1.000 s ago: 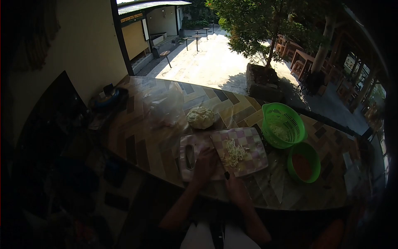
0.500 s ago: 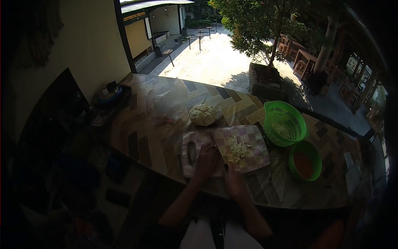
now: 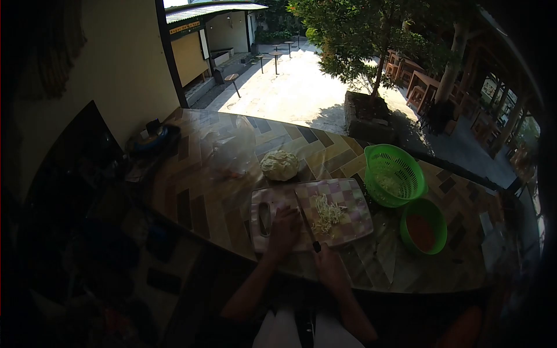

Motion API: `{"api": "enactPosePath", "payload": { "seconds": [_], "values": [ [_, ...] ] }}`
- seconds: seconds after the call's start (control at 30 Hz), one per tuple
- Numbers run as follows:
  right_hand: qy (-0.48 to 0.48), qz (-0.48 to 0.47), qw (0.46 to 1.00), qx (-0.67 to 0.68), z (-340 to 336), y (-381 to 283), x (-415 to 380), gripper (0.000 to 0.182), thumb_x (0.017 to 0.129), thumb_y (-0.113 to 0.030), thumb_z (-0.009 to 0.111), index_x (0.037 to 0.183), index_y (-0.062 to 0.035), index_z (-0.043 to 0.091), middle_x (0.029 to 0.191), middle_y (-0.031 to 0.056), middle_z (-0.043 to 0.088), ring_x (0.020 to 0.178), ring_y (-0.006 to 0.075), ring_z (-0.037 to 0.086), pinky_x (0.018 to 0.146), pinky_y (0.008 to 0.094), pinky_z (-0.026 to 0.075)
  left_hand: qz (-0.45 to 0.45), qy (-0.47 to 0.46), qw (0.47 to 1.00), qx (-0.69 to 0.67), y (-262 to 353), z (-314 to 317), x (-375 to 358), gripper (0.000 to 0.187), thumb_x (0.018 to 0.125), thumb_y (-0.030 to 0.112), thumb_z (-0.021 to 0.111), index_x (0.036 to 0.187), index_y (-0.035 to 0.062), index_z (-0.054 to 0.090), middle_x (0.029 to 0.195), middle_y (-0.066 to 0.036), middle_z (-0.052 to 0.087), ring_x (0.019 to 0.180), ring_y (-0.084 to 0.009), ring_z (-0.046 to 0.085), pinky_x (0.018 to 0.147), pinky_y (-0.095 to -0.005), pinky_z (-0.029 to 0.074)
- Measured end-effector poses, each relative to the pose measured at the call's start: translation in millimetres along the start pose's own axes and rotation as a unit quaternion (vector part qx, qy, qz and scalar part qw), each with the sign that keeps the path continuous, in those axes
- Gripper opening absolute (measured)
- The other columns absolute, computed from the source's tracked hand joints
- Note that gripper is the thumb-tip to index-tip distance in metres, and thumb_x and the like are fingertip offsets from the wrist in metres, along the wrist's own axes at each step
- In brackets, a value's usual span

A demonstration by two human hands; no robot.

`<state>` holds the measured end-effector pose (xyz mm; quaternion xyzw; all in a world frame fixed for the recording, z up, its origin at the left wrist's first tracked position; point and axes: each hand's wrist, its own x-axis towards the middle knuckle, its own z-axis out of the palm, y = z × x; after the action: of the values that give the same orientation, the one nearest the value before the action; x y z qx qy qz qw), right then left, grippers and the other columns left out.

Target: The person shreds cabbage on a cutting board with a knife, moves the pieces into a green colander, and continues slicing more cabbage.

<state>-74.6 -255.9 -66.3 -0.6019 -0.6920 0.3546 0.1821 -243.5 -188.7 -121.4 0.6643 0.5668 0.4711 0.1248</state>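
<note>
A checkered pink-and-white cutting board lies on the table. My right hand grips a kitchen knife by its dark handle at the board's near edge. The blade points away from me across the board. Left of it, my left hand rests on the board with fingers bent and drawn together near the blade; whatever lies under them is hidden. Shredded pale vegetable, probably cabbage, forms a small pile right of the knife. Behind the board sits a pale, round cabbage head.
Right of the board stands a green colander with pale shreds inside. A green bowl with orange contents sits in front of it. A clear plastic bag lies at the back left of the wood-patterned table. Beyond are a tree and a sunlit yard.
The knife and my right hand have come slightly toward me. My left hand stays on the board in about the same place. The whole view has shifted a little.
</note>
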Motion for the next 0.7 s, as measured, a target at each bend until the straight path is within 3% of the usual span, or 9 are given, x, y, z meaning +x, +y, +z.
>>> {"api": "enactPosePath", "payload": {
  "seconds": [0.3, 0.53, 0.7],
  "values": [
    [-0.006, 0.011, 1.000, 0.012, 8, 2, -2, 0.031, 0.097, -0.024, 0.047, 0.112, 0.0038, 0.047, 0.091, 0.0318, 0.063, 0.092, 0.0483, 0.060, 0.074, 0.0560, 0.047, -0.037, 0.001, 0.999, -0.023, -1, 3, 2, 0.025, 0.085, 0.011, 0.062, 0.104, -0.0037, 0.068, 0.112, -0.020, 0.065, 0.120, -0.0381, 0.052, 0.109, -0.0458, 0.033],
    [-0.058, 0.050, 0.997, -0.022, 2, -6, 18, 0.034, 0.097, -0.024, 0.048, 0.116, 0.0038, 0.044, 0.097, 0.0326, 0.061, 0.096, 0.0493, 0.058, 0.077, 0.0549, 0.046, -0.009, -0.022, 1.000, -0.002, 2, -2, 2, 0.024, 0.085, 0.009, 0.061, 0.106, 0.0012, 0.068, 0.116, -0.018, 0.064, 0.120, -0.0389, 0.051, 0.109, -0.0472, 0.033],
    [-0.003, 0.019, 0.998, -0.057, 9, 0, 39, 0.032, 0.095, -0.021, 0.049, 0.114, 0.0049, 0.046, 0.097, 0.0325, 0.061, 0.096, 0.0496, 0.058, 0.078, 0.0560, 0.046, -0.005, -0.027, 1.000, -0.001, 2, -2, 1, 0.025, 0.085, 0.009, 0.061, 0.107, -0.0024, 0.067, 0.116, -0.019, 0.063, 0.120, -0.0391, 0.051, 0.108, -0.0467, 0.035]
  ]
}}
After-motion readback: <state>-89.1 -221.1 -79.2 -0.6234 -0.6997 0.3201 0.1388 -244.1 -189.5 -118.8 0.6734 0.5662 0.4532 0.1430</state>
